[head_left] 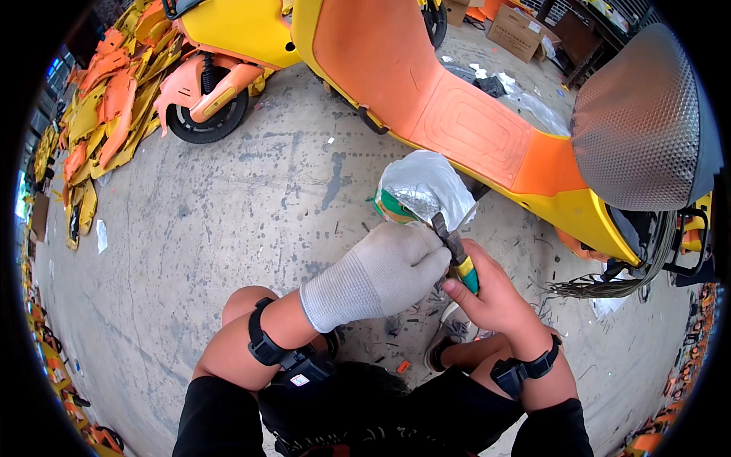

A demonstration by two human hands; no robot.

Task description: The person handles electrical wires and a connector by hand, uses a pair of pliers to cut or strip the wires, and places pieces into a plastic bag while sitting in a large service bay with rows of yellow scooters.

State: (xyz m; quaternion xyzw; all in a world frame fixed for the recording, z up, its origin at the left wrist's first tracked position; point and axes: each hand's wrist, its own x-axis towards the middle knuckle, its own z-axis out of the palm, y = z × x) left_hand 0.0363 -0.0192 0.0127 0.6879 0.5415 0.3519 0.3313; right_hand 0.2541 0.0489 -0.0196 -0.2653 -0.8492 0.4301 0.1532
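Observation:
My left hand, in a pale knit glove, is closed beside the dark head of a hand tool with a yellow and green handle; what its fingers hold is hidden. My bare right hand is closed around the tool's handle, thumb along it. Just beyond both hands, a crumpled silver wrapping surrounds a green, round item, partly covered. The tool's metal end reaches up against the wrapping's lower edge, close to my gloved fingertips.
An orange and yellow scooter with a silver padded cover spans the upper right. Another scooter's front wheel stands upper left, beside piled body panels. Cardboard boxes lie behind. Scraps litter the concrete floor.

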